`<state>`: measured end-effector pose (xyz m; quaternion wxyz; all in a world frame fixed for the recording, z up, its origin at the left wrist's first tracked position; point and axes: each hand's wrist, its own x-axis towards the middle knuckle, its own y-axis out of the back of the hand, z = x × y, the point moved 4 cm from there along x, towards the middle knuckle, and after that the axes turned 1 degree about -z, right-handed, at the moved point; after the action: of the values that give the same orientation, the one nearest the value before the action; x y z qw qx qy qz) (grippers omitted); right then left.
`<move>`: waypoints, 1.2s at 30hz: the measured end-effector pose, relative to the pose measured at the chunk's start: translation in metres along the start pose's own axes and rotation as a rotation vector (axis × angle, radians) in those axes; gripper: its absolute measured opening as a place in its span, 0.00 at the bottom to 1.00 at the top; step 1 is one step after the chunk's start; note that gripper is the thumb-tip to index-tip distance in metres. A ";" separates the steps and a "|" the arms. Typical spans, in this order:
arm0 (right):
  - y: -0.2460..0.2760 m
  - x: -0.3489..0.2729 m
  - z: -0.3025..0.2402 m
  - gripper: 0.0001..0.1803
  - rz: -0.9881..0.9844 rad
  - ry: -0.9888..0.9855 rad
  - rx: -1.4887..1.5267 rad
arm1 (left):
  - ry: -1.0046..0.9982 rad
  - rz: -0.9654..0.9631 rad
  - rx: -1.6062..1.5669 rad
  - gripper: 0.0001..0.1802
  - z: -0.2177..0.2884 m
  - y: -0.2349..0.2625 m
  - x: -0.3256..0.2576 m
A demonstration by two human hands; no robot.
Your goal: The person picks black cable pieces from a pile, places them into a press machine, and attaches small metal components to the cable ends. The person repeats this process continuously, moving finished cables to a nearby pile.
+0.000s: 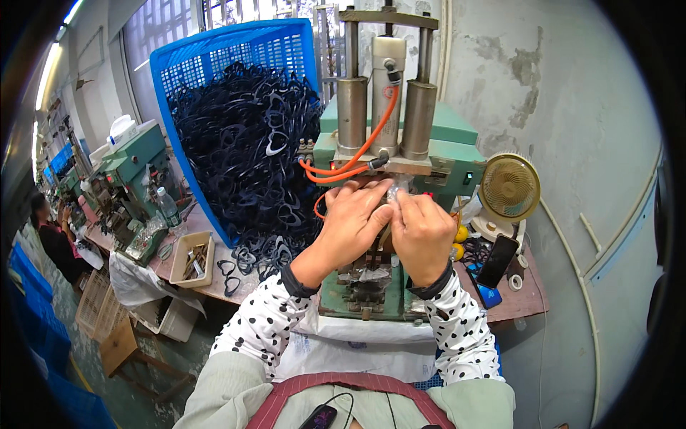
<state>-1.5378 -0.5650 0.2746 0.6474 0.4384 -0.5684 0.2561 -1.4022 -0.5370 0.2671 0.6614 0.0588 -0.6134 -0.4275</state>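
Since both hands are close together beneath the upper part of the green press [389,121], centre of the frame, fingertip control probably matters most. Left hand [350,218]: back up, fingers angled in toward the middle, thumb reaching right; tips partly hidden, so can't tell whether it grips anything. Right hand [423,232]: thumb and fingers drawn together, seemingly pinched on a small clear glossy piece [392,190], which sits between the hands, just above the frame's middle; exact kind too small to tell. To do it well: light pinch, left fingertips steadying, right ones making the fine moves, so the piece neither bends nor slips. Wise to line it up by eye, as the hands block much of the view. Spotted sleeves [461,325] should stay clear of the metal fixture [366,286], lower centre, and the left wrist clear of the orange hoses [339,171], above centre. Fingers are right under the press, so they should be fully out before it moves; a crushed fingertip looks the main risk. Blue crate [236,36] of dark heart-shaped loops [246,143], upper left, has strays at its foot, best not dragged in by a forearm
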 end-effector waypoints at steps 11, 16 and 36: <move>-0.003 0.013 0.001 0.12 -0.201 0.038 -0.118 | 0.003 0.278 -0.038 0.23 0.006 -0.006 -0.035; -0.007 0.028 -0.008 0.08 -0.318 0.114 -0.195 | 0.023 0.294 -0.055 0.20 0.008 -0.007 -0.063; 0.018 -0.017 0.218 0.30 -0.044 -0.512 -0.172 | 0.576 -0.132 -0.266 0.12 -0.046 -0.012 -0.308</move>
<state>-1.6678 -0.7407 0.2569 0.5230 0.4443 -0.7236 0.0737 -1.3316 -0.3683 0.0141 0.7804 0.1303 -0.3349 -0.5117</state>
